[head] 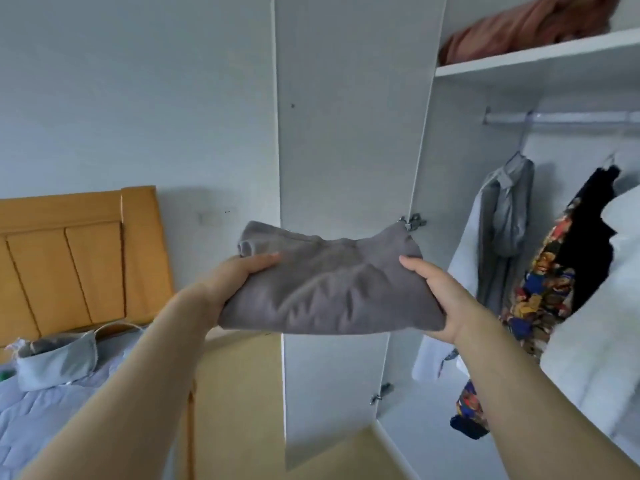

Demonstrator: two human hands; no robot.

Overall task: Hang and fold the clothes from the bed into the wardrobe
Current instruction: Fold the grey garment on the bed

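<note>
A folded grey garment (329, 289) is held up in front of the open wardrobe door (346, 133). My left hand (239, 271) grips its left edge, thumb on top. My right hand (436, 296) grips its right edge the same way. The wardrobe's inside lies to the right, with a hanging rail (561, 117) and a white upper shelf (536, 60). The bed (52, 410) with its light blue quilt is at the lower left.
On the rail hang a grey shirt (502, 216) and a black patterned garment (554, 278); something white (609, 323) hangs at the far right. A rust-brown bundle (526, 29) lies on the upper shelf. A pale blue bag (59, 362) sits on the bed by the orange headboard (79, 254).
</note>
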